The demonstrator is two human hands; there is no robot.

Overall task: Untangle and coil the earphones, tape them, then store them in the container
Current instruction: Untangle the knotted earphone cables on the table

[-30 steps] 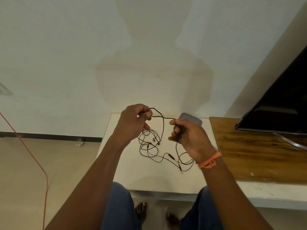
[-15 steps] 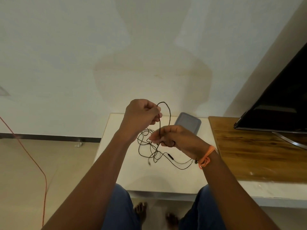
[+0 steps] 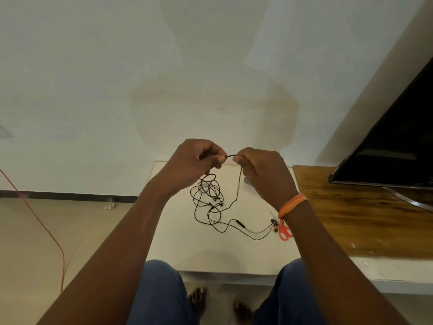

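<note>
**Earphones: untangling in hand, coil not begun**

Item: earphones (image 3: 212,202), black cord. Most of it lies in a loose knot of loops on the white table (image 3: 178,249), with one strand running up to the hands and a remote section and buds trailing right toward the orange scissors (image 3: 285,232).

Left hand (image 3: 194,161): fingers curled, thumb and forefinger pinching the cord's raised end.

Right hand (image 3: 263,171): fingers curled, pinching the same strand just beside the left; a short taut length spans the two.

Container: hidden now behind the right hand. Tape: none seen.

Step, as judged: untangling, early. Loops on the table are crossed; taping and storing lie well ahead.

Next move calls for: feeding the free strand out of the knot without tightening it, hands drawing apart gently.

Change from half a second ago: the tall loop above the hands is gone, the hands have risen and the right one has turned outward; the scissors are newly uncovered.
</note>
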